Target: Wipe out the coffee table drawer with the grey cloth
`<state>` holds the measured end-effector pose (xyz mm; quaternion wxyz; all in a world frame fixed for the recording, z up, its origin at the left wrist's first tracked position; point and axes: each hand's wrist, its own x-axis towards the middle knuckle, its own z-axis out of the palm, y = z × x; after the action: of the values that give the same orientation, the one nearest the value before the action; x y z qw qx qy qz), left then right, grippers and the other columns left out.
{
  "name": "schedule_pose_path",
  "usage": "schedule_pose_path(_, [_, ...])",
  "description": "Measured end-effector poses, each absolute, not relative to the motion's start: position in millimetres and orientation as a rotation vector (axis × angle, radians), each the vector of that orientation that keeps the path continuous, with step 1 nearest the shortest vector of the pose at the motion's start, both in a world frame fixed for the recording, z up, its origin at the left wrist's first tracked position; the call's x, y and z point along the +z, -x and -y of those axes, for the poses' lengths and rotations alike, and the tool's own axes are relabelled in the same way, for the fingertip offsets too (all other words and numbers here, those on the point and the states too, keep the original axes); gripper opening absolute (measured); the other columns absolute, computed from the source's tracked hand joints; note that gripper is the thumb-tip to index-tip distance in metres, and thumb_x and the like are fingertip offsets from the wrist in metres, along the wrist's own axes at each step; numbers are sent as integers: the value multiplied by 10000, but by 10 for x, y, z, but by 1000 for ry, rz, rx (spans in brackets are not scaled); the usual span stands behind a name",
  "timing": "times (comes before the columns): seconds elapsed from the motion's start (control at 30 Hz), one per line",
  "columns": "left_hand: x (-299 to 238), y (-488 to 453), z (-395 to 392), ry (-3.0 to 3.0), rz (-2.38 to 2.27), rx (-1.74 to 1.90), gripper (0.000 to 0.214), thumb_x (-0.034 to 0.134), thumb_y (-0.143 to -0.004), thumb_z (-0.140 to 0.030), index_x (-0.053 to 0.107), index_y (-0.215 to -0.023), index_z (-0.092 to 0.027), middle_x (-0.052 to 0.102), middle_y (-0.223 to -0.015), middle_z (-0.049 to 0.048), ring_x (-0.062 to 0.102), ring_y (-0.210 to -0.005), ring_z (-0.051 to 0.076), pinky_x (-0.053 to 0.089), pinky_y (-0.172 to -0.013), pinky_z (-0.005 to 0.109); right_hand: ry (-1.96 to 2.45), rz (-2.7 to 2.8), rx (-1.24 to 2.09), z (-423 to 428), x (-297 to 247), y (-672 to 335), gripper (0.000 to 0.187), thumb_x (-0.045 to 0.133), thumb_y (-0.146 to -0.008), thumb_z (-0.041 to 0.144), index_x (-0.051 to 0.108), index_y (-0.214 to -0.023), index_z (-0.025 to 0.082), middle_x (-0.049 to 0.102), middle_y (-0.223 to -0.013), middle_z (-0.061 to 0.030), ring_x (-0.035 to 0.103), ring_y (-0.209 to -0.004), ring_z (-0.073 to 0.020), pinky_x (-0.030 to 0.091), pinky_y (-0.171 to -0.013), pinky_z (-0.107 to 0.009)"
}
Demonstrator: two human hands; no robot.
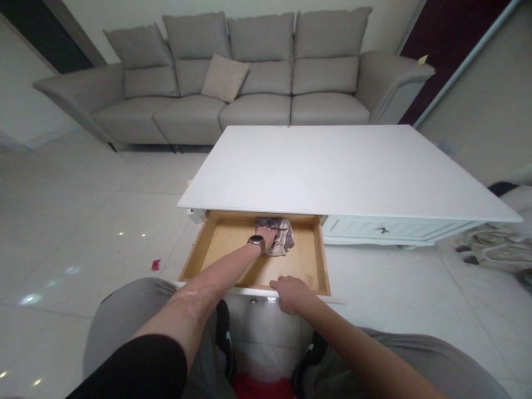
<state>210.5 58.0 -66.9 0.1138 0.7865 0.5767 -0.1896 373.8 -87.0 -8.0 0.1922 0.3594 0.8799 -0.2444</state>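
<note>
A wooden drawer [216, 244] stands pulled out from a white coffee table [332, 166]. My left hand [267, 236], with a watch on the wrist, reaches deep into the drawer and presses down on a crumpled grey and beige cloth [285, 237] near the drawer's back wall; its fingers are closed over the cloth. My right hand [291, 293] grips the white front edge of the drawer, fingers curled over the rim.
A grey sofa [249, 83] with a beige cushion stands behind the table. A second, closed drawer [382, 228] is to the right. A small red scrap [155, 265] lies on the white tiled floor at left. A patterned rug [494, 244] is at right.
</note>
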Motion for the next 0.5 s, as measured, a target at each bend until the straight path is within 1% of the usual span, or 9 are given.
schedule_pose_path(0.13, [-711,-2457,-629,-2356,-1626,-483,509,677,-851,-222,609,-1356,-202,728,-1217,159,688,-1138,310,549,-947,389,-1012,-2478,-678,874,-73,-3741,413,544,-846,167,647,-1245,198,702,-1166,-144,691,-1040,-288,544,-823,-376])
schedule_pose_path(0.27, [-725,-2878,-664,-2467,-1483,-363,565,680,-849,-213,576,-1404,-200,722,-1233,157,683,-1142,311,549,-933,385,-1027,-2482,-703,869,-75,-3745,388,556,-846,178,676,-1214,181,717,-1159,-149,694,-1046,-287,546,-846,-370])
schedule_pose_path(0.33, [-709,-3042,-674,-2500,-1447,-331,531,690,-849,-206,605,-1372,-182,728,-1201,169,687,-1127,314,546,-929,386,-1041,-2465,-717,863,-71,-3739,374,563,-846,177,693,-1196,162,725,-1151,-161,696,-1053,-290,544,-865,-368])
schedule_pose_path(0.43, [-680,-3153,-676,-2510,-1452,-332,446,687,-865,-197,652,-1308,-159,741,-1134,181,698,-1086,315,544,-907,384,-1067,-2443,-728,854,-64,-3728,405,577,-838,170,699,-1224,151,732,-1153,-176,701,-1058,-295,546,-875,-368])
schedule_pose_path(0.5, [-671,-3149,-662,-2520,-1445,-331,431,666,-887,-194,649,-1316,-152,744,-1116,184,699,-1069,315,544,-883,384,-1073,-2449,-739,852,-69,-3725,424,583,-833,171,702,-1240,157,733,-1161,-178,702,-1061,-296,550,-878,-371])
